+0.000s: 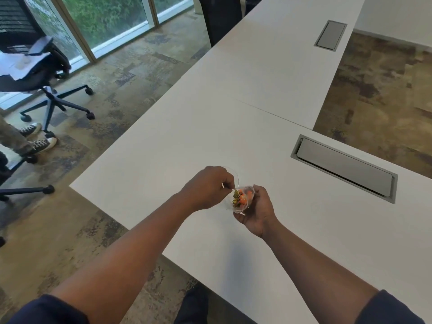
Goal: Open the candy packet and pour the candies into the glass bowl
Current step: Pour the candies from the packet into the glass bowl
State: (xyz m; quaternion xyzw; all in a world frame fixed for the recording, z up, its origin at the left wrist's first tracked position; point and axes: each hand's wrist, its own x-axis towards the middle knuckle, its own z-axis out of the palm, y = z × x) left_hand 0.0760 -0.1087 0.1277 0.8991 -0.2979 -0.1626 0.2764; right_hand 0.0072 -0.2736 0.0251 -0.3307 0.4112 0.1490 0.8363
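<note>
A small clear candy packet (242,198) with orange and gold-wrapped candies inside rests in the palm of my right hand (257,210), held just above the white table (210,127). My left hand (210,187) pinches the packet's top edge with thumb and fingertips. The glass bowl (236,177) stands on the table right behind my left hand; only part of its thin clear rim shows, the rest is hidden by my hands and the packet.
A grey cable hatch (343,168) is set into the table to the right, another hatch (330,35) lies farther back. An office chair (42,73) and a person's legs in sneakers (35,139) are on the floor to the left.
</note>
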